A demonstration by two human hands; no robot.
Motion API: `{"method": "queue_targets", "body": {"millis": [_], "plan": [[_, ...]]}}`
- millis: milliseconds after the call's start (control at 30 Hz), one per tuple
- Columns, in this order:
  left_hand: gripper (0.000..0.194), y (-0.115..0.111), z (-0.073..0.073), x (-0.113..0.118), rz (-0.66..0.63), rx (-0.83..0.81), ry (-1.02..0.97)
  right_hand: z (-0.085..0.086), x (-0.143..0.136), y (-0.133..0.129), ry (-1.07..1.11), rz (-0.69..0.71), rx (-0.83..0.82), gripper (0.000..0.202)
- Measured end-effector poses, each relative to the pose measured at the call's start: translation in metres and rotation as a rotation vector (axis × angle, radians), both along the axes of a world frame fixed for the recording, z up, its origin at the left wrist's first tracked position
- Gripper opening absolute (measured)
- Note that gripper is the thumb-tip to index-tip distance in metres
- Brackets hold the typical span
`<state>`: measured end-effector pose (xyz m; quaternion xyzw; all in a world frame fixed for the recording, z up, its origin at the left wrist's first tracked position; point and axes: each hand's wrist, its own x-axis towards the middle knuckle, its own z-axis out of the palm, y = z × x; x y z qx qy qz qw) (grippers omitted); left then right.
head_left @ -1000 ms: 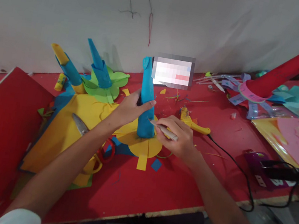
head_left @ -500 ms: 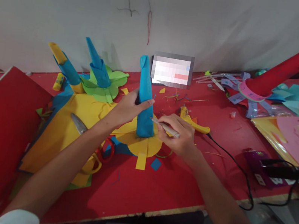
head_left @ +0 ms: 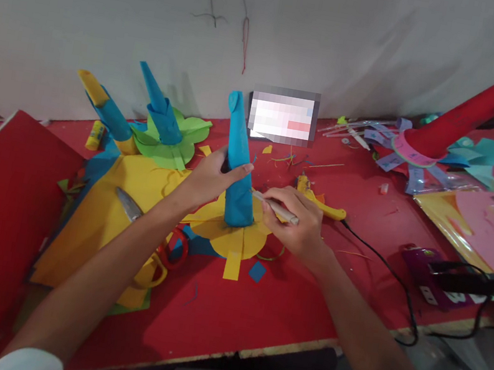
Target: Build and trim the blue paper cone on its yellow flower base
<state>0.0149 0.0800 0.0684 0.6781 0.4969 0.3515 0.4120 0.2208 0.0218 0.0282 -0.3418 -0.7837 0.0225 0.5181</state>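
A blue paper cone point(head_left: 239, 199) rises from a yellow petal-shaped paper base point(head_left: 219, 240) on the red table. My left hand point(head_left: 215, 174) is wrapped round the cone's middle, thumb across its front. In my right hand point(head_left: 295, 218) is a light-coloured pen point(head_left: 281, 211), its tip close to the right side of the cone; whether it touches cannot be made out. A small blue paper square point(head_left: 257, 271) lies in front of the base. Scissors with red and yellow handles point(head_left: 174, 249) lie partly under my left forearm, on yellow paper sheets point(head_left: 84, 224).
A yellow glue gun point(head_left: 325, 209) with a black cable lies right of my right hand. Two more paper cones, one on a green base point(head_left: 181, 152), stand back left near a glue stick point(head_left: 95, 135). A pixelated screen point(head_left: 282, 115) leans on the wall. A red cone point(head_left: 487, 105) stands right.
The pen tip has shifted slightly, from the front of the blue cone toward its right edge. My left hand keeps its hold on the cone.
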Motion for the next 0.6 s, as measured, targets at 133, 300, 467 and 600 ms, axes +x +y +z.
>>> {"method": "queue_targets", "body": {"millis": [133,300,467,600], "plan": [[0.035,0.0017,-0.0015,-0.0007,0.007,-0.001,-0.001,-0.0009,0.0005,0.0005,-0.005,0.007,0.005,0.009],[0.036,0.0026,-0.0016,-0.0010,0.008,-0.003,-0.009,0.0004,0.0011,-0.0003,-0.006,0.031,-0.003,0.011],[0.036,0.0020,-0.0013,-0.0008,-0.003,-0.001,-0.023,0.0032,0.0007,-0.0017,0.038,0.073,0.019,0.010],[0.037,0.0021,-0.0018,-0.0010,0.014,0.000,-0.015,0.0030,-0.0002,-0.0021,0.020,0.131,-0.010,0.008]]}}
